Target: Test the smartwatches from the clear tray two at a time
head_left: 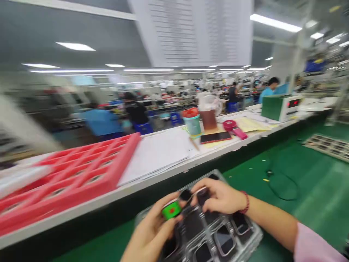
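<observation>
My left hand (156, 229) grips a small smartwatch body (171, 210) whose lit screen is green with a red spot. In my right hand (220, 196), fingers closed, is a second smartwatch body (202, 195) with a dark screen. Between the two hands shows a dark rounded piece (185, 195); whether it is held or lies below, I cannot tell. Under both hands is a clear plastic tray (253, 240) with compartments. Several dark-screened watch bodies (225, 240) sit in it, and my hands hide part of the tray.
A red foam tray (122, 156) and paper sheets (160, 153) lie on the white ledge beyond. Farther along are a teal cup (193, 125), a pink tape roll (229, 125) and a green box (275, 108) with a display. A cable (283, 198) lies on the green bench.
</observation>
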Tool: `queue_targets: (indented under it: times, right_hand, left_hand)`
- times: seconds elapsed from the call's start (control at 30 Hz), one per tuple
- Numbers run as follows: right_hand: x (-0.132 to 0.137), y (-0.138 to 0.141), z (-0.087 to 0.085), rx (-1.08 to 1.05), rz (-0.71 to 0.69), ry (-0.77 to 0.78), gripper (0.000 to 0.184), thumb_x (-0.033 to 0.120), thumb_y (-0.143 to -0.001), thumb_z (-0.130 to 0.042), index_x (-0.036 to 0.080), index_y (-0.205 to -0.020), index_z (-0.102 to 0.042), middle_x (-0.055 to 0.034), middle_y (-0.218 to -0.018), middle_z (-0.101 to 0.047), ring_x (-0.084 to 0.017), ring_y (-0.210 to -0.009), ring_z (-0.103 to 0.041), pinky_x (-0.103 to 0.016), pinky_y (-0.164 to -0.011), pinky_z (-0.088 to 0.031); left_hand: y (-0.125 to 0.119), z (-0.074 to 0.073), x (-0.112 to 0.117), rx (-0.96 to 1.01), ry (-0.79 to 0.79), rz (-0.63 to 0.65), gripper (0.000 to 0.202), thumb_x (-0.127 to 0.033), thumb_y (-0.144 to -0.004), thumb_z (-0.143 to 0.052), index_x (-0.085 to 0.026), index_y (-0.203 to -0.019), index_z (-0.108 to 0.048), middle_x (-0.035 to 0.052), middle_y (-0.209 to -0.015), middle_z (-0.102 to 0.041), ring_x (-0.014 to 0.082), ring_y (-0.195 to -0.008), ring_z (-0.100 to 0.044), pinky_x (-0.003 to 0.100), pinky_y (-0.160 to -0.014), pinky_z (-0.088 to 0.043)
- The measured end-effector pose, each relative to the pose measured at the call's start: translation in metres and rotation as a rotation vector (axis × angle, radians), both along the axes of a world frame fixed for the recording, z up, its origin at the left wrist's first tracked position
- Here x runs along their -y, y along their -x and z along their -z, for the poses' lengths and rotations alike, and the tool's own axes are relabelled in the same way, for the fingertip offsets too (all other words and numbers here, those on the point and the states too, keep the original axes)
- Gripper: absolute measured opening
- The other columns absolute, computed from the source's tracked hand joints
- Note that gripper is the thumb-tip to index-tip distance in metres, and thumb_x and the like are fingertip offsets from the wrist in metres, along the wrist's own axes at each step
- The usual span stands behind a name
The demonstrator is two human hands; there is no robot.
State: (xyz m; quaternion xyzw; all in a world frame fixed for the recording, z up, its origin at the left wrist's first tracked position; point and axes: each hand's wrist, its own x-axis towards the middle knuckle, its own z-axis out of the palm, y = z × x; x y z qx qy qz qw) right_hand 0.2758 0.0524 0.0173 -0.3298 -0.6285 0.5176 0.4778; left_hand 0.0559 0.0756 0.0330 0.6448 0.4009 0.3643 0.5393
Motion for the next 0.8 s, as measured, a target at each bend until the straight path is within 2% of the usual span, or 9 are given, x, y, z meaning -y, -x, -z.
queue_targets:
  times: [0.1,0.23,0.33,0.47,0.63,0.8]
  right_hand:
    - [0.004,-0.005,0.002,-0.047,-0.064,-0.002,0.047,-0.001,-0.074,-0.049,0.021,-0.116,-0.051,-0.0044,-0.108,-0.06,-0.008,-0.076,-0.058,-0.018,-0.06,-0.047]
    - [0.002,-0.009,0.01,0.093,-0.026,0.049,0.044,0.011,-0.084,-0.05,0.024,-0.126,-0.047,-0.0084,-0.118,-0.06,-0.014,-0.082,-0.062,-0.028,-0.068,-0.052]
    - [0.005,-0.008,0.011,0.127,-0.016,0.068,0.04,0.02,-0.088,-0.051,0.024,-0.127,-0.047,-0.0087,-0.119,-0.061,-0.017,-0.085,-0.063,-0.033,-0.072,-0.053]
    - [0.007,-0.007,0.008,0.157,-0.006,0.068,0.038,0.024,-0.089,-0.054,0.024,-0.126,-0.049,-0.0077,-0.117,-0.062,-0.019,-0.09,-0.063,-0.035,-0.078,-0.053]
    - [0.006,-0.008,0.008,0.16,-0.046,0.047,0.036,0.026,-0.091,-0.054,0.026,-0.127,-0.048,-0.0075,-0.123,-0.06,-0.022,-0.105,-0.061,-0.036,-0.089,-0.051]
    - [0.006,-0.009,0.009,0.168,-0.068,0.031,0.036,0.027,-0.093,-0.053,0.026,-0.128,-0.046,-0.0087,-0.127,-0.057,-0.023,-0.113,-0.057,-0.037,-0.095,-0.049]
  left_hand:
    - [-0.003,-0.013,0.009,0.042,0.038,0.075,0.047,-0.023,-0.072,-0.065,-0.019,-0.118,-0.055,0.0075,-0.104,-0.067,0.0171,-0.077,-0.062,0.023,-0.057,-0.044]
    - [-0.005,-0.011,0.005,0.098,0.07,0.092,0.051,-0.009,-0.07,-0.057,-0.019,-0.119,-0.053,0.0069,-0.105,-0.066,0.0148,-0.081,-0.062,0.023,-0.063,-0.044]
    - [-0.003,-0.009,0.006,0.114,0.05,0.089,0.047,-0.011,-0.072,-0.061,-0.02,-0.118,-0.054,0.0058,-0.1,-0.067,0.0138,-0.08,-0.061,0.025,-0.069,-0.045]
    - [-0.002,-0.01,0.008,0.137,0.028,0.11,0.028,-0.023,-0.08,-0.06,-0.016,-0.107,-0.059,0.006,-0.089,-0.065,0.0149,-0.078,-0.06,0.027,-0.069,-0.047]
    - [-0.002,-0.008,0.008,0.151,0.008,0.095,0.043,-0.012,-0.073,-0.064,-0.019,-0.115,-0.056,0.006,-0.098,-0.065,0.0148,-0.086,-0.059,0.025,-0.074,-0.046]
    - [-0.002,-0.005,0.006,0.169,0.004,0.131,0.034,-0.016,-0.077,-0.063,-0.017,-0.11,-0.058,0.0057,-0.091,-0.064,0.0146,-0.081,-0.059,0.026,-0.072,-0.047]
